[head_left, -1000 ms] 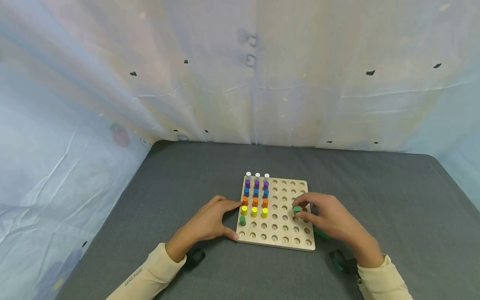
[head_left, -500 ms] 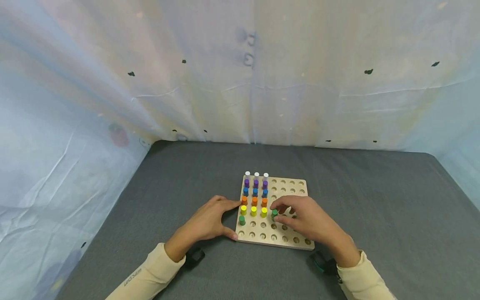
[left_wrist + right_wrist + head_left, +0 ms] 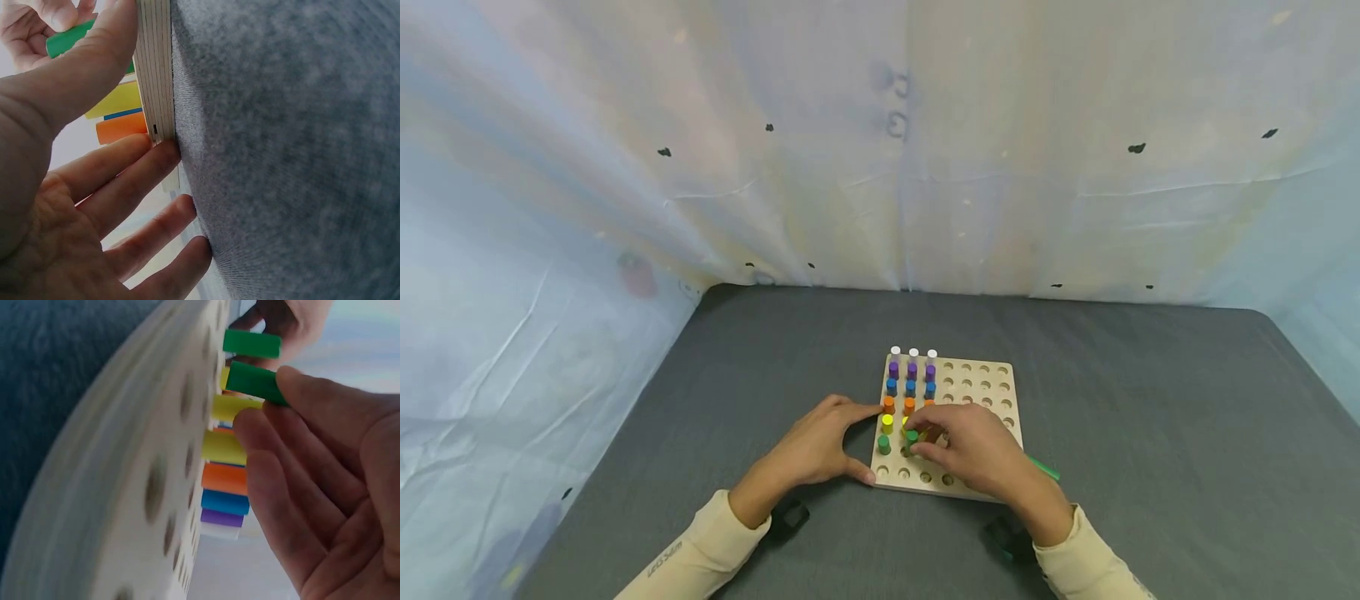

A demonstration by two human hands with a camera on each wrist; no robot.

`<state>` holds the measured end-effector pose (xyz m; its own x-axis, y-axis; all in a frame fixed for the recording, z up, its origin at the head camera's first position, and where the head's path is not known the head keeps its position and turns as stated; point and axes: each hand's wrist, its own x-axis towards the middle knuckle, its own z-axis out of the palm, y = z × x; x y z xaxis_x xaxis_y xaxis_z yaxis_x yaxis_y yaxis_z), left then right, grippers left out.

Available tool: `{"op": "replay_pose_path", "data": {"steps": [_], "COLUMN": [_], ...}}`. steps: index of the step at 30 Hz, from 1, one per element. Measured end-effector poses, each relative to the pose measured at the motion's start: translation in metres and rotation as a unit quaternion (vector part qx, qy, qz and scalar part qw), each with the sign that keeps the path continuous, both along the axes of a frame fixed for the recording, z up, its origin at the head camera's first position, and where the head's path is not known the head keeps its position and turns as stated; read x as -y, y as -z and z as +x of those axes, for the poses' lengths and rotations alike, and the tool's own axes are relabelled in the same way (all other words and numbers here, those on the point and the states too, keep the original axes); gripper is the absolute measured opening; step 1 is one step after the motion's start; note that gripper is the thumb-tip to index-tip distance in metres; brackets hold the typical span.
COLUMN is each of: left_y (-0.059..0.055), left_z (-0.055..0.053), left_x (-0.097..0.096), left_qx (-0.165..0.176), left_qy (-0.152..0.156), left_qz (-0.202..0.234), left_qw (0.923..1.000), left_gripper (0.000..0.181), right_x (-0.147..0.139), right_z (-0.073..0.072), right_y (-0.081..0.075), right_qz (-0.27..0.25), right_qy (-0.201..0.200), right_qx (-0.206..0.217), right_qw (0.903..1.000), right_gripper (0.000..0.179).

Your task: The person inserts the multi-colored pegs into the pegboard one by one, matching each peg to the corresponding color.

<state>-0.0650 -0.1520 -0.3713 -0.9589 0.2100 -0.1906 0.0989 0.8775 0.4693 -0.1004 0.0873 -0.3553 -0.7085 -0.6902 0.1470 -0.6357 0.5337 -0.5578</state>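
A square wooden pegboard (image 3: 957,376) lies on the cloth. Along its left side my left hand (image 3: 812,442) rests spread, fingertips against the edge and thumb at the near left corner. My right hand (image 3: 977,446) pinches a green peg (image 3: 255,381) between thumb and fingers, over the second hole of the green row. It tilts a little in the right wrist view; whether its end has entered the hole, I cannot tell. Another green peg (image 3: 883,445) stands upright to its left. Behind them are yellow pegs (image 3: 887,424), partly hidden by the right hand.
Orange (image 3: 889,405), blue (image 3: 891,387), purple (image 3: 893,370) and white pegs (image 3: 895,353) fill three columns at the board's left. A green object (image 3: 1045,468) lies right of the board, partly behind the right forearm. Grey cloth (image 3: 790,342) surrounds the board, with pale curtains (image 3: 985,200) behind.
My right hand has carried the green peg leftward across the board, from its right side to beside the standing green peg. The left hand has stayed at the board's edge.
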Motion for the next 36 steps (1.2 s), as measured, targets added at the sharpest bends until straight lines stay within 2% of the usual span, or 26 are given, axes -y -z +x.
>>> {"op": "replay_pose_path", "data": {"steps": [6,17,29,36], "left_y": [-0.001,-0.001,0.000,0.000], "left_z": [-0.001,-0.001,-0.003,-0.003], "left_x": [-0.001,0.000,0.000,-0.001], "left_qx": [0.009,0.007,0.006,0.011], "left_qy": [-0.008,-0.007,-0.005,-0.003], "left_qz": [-0.005,-0.005,-0.004,-0.005], "left_qw": [0.9999,0.9999,1.0000,0.9999], "left_gripper": [0.092,0.091,0.092,0.092], "right_x": [0.009,0.014,0.011,0.011], "right_z": [0.004,0.008,0.008,0.008], "right_y": [0.003,0.002,0.002,0.005], "right_qz": [0.030,0.032,0.037,0.047], "right_qy": [0.023,0.045,0.046,0.033], "right_qx": [-0.016,-0.022,-0.020,-0.028], "right_qw": [0.9991,0.9982,0.9980,0.9980], "right_gripper": [0.016,0.017,0.016,0.019]}}
